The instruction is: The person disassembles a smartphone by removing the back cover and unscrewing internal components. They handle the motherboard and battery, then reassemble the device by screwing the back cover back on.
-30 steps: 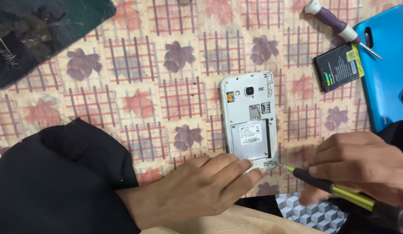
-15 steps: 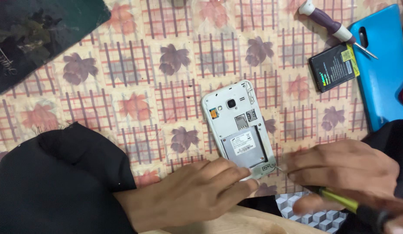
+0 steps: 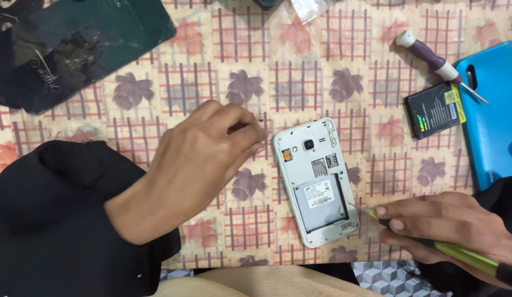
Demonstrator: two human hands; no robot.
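A: From the head view, a white phone [image 3: 316, 181] with its back cover off is seen lying on the patterned bench [image 3: 157, 99], battery bay empty.

B: A green-handled screwdriver [image 3: 432, 245] is clenched in the right hand [image 3: 448, 225], tip at the phone's lower edge. The left hand [image 3: 195, 159] is held curled just beside the phone, nothing visibly grasped.

A: A black battery [image 3: 435, 110] is noted beside a blue cover [image 3: 495, 110].

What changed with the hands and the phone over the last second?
The left hand let go of the phone's lower edge and moved up to the left of the phone, fingertips pinched together. The right hand keeps its grip on the green screwdriver, tip by the phone's lower right corner. Battery and purple screwdriver stayed put.
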